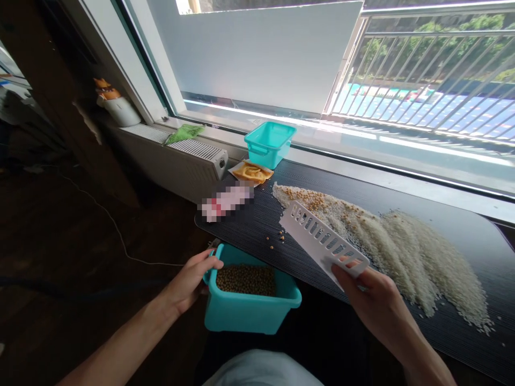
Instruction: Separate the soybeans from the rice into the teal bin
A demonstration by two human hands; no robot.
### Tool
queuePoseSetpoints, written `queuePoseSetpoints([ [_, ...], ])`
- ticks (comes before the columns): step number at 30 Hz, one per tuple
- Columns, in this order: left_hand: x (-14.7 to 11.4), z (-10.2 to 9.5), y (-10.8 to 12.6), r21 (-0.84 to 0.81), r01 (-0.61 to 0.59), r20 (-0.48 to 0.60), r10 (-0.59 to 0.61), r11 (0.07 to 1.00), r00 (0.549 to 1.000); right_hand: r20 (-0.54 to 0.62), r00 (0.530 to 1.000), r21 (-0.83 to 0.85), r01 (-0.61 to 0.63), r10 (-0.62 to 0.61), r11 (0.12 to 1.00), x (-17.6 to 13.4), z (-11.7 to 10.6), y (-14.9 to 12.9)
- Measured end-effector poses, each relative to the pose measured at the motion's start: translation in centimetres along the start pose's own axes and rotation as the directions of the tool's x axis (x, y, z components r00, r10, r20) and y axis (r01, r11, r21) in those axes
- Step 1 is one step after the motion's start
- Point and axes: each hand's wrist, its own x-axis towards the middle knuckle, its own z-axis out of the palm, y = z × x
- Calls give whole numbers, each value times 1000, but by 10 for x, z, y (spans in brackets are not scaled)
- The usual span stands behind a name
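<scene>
My left hand (198, 271) grips the left rim of a teal plastic bin (247, 313), thumb over the edge. Inside the bin lies a layer of tan soybeans (246, 280). The bin is just below the near edge of the dark table. Closed round the near end of a white slotted scraper (317, 236) is my right hand (372, 292). The scraper's far end is tilted over the table, beside a long spread of white rice (406, 252). Yellow beans (314, 201) are mixed into the rice's far left part. A few loose beans (280, 236) lie left of the scraper.
A second teal bin (269, 153) stands at the back by the window, with a yellow packet (252, 172) in front. A blurred-out pink and white item (227, 201) lies at the table's left corner. A radiator (177, 161) carries a green cloth (185, 133).
</scene>
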Motion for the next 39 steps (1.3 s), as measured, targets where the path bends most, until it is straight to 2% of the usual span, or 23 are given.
queuePoseSetpoints([
  [5, -2, 11, 0, 13, 37, -8, -37, 999, 999, 16, 999, 17, -43, 43, 999, -1, 1, 4],
  [10, -2, 12, -1, 24, 33, -14, -32, 999, 999, 62, 997, 44, -41, 38, 998, -5, 2, 1],
  [15, 0, 10, -2, 7, 31, -4, -31, 999, 1000, 0, 998, 62, -62, 62, 996, -7, 2, 0],
  [20, 0, 12, -2, 2, 41, -3, -41, 999, 999, 48, 999, 79, -30, 26, 996, -5, 5, -5],
  [25, -2, 14, -1, -11, 36, 3, -36, 999, 999, -13, 998, 58, -59, 60, 997, -10, -3, -1],
  [32, -1, 13, -3, 10, 23, 8, -23, 1000, 1000, 57, 994, 124, -100, 93, 987, -21, 4, 8],
  [36, -1, 13, -2, 11, 40, 3, -40, 999, 999, -26, 986, 136, -162, 167, 977, -21, 4, 18],
  [39, -1, 15, -1, 13, 42, -4, -42, 999, 999, -64, 984, 140, -158, 169, 977, -16, 2, 19],
])
